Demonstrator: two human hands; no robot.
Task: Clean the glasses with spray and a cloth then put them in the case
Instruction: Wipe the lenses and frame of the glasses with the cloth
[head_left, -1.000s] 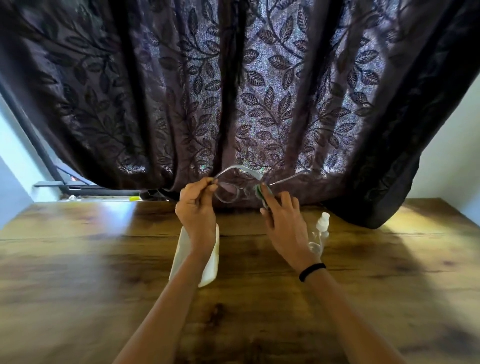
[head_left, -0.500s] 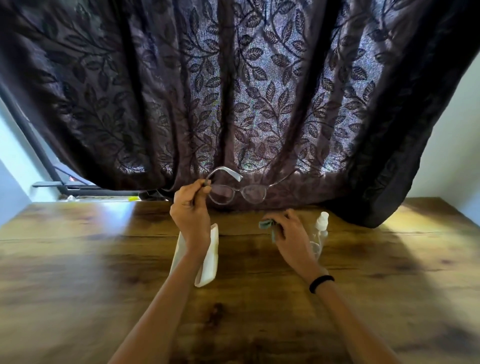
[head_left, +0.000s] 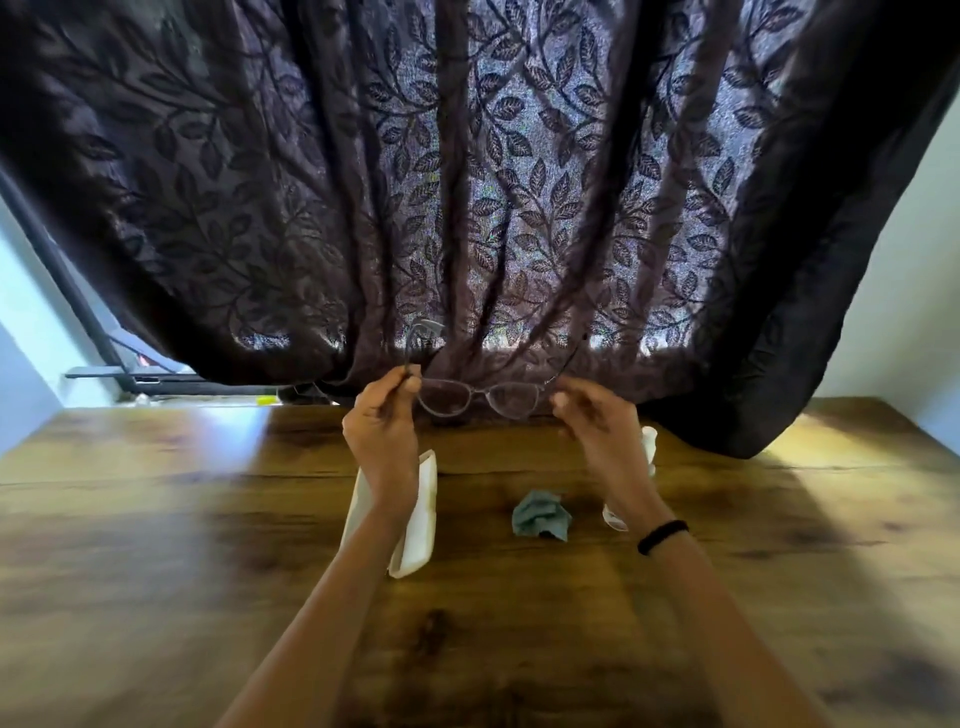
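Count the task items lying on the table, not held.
3. The white case lies under the left wrist, the crumpled cloth sits at the centre, and the spray bottle is partly hidden behind the right forearm.

One pair of glasses (head_left: 475, 397) is held up above the far edge of the bench (head_left: 156, 545), with two lenses in its frame. Two hands are in view, the left grip (head_left: 382, 431) and the right grip (head_left: 597, 426). On the bench lie one white case (head_left: 421, 519), one crumpled cloth (head_left: 540, 515) and one spray bottle (head_left: 648, 447), partly hidden. One black band (head_left: 662, 536) circles the right wrist. One leaf-patterned curtain (head_left: 467, 182) hangs behind.
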